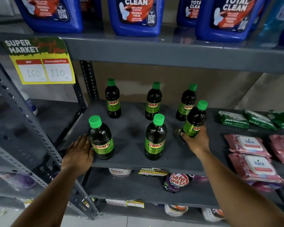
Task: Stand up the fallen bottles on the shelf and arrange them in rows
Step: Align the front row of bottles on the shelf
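**Six Sunny bottles on the grey shelf, one tilted in hand**

Both forearms reach in from the bottom edge, elbows cut off. Grey shelf (131,133) carries six dark Sunny bottles with green caps. Blue Total Clean jugs (136,15) above lose their tops to the frame. Pink Kara wipe packs (254,163) lie right, partly cut off. Right hand (196,141) grips the tilted bottle (194,122) at its base, hiding the bottom. Left hand (79,153) lies flat and spread against the front-left bottle (101,138). Three bottles stand behind, one (155,136) in front. Price tag (43,63) reads 160 and 110.
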`<act>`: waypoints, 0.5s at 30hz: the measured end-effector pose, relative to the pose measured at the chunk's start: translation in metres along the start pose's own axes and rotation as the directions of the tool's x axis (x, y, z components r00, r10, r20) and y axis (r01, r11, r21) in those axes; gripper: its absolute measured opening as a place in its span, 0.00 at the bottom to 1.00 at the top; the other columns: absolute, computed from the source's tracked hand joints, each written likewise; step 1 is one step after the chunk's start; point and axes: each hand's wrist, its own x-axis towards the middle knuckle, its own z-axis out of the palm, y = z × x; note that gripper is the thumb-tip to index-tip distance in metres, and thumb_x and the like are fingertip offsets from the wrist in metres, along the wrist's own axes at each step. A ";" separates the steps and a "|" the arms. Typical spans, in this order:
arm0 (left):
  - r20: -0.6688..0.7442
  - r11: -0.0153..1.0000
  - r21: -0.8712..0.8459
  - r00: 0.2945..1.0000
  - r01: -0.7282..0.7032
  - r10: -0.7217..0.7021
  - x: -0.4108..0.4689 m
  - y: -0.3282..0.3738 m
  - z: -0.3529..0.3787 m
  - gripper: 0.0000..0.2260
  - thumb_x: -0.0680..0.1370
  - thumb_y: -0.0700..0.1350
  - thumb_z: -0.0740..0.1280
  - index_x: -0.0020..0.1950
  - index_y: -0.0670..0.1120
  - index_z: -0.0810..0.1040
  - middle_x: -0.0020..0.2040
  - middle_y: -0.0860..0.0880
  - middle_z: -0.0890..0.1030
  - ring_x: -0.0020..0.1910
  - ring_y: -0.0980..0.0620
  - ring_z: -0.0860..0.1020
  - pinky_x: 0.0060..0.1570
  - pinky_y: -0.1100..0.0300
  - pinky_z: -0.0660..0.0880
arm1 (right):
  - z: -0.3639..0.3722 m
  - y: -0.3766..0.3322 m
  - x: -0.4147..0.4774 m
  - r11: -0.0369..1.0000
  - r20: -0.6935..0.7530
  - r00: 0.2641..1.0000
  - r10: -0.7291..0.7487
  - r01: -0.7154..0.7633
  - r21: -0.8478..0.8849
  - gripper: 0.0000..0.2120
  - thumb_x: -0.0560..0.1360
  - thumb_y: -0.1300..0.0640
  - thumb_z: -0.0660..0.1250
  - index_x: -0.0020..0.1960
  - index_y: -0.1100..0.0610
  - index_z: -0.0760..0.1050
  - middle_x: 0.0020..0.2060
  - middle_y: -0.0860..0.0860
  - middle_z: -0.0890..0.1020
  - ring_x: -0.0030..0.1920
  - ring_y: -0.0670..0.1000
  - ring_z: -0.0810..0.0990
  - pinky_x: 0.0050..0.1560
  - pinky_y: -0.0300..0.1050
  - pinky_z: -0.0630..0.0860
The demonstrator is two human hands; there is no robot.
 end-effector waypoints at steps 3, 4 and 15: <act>-0.010 1.000 -0.016 1.000 -0.005 0.005 0.000 0.000 -0.001 0.31 0.75 0.58 0.38 0.76 0.48 0.50 0.78 0.48 0.53 0.76 0.50 0.50 0.73 0.50 0.50 | 0.001 0.007 -0.007 1.000 -0.012 1.000 0.009 -0.009 -0.014 0.29 0.67 0.56 0.79 0.62 0.57 0.68 0.47 0.49 0.77 0.46 0.51 0.76 0.47 0.43 0.70; -0.010 1.000 -0.021 1.000 -0.009 0.009 0.001 0.000 -0.001 0.31 0.75 0.58 0.38 0.76 0.48 0.50 0.78 0.47 0.53 0.76 0.49 0.50 0.73 0.50 0.50 | 0.001 0.010 -0.010 1.000 -0.019 1.000 0.003 -0.003 -0.010 0.29 0.66 0.56 0.80 0.59 0.56 0.68 0.47 0.50 0.77 0.46 0.51 0.76 0.46 0.44 0.70; 0.014 1.000 -0.007 1.000 0.002 -0.002 -0.001 0.001 0.000 0.31 0.75 0.57 0.38 0.76 0.47 0.45 0.78 0.47 0.49 0.76 0.50 0.47 0.74 0.51 0.47 | 0.004 0.042 -0.054 0.996 -0.104 0.993 -0.062 0.055 -0.075 0.36 0.50 0.36 0.79 0.51 0.51 0.70 0.45 0.51 0.80 0.47 0.53 0.80 0.46 0.54 0.80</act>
